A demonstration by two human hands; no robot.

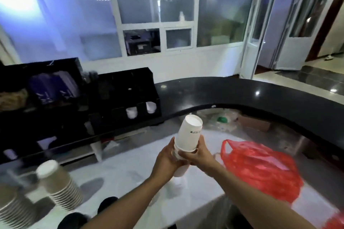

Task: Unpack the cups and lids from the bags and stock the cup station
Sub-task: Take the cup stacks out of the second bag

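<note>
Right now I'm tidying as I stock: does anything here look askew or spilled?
The cup stack at lower left leans sideways, and the red bag lies crumpled on the white counter. Nothing looks spilled.

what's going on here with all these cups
A person holds a stack of white cups, bottoms up, with the left grip and right grip wrapped around its lower part, above the white counter. A red bag lies on the counter to the right. More cup stacks sit upside down at near left, and the black cup station behind has white cups in two slots.
</note>
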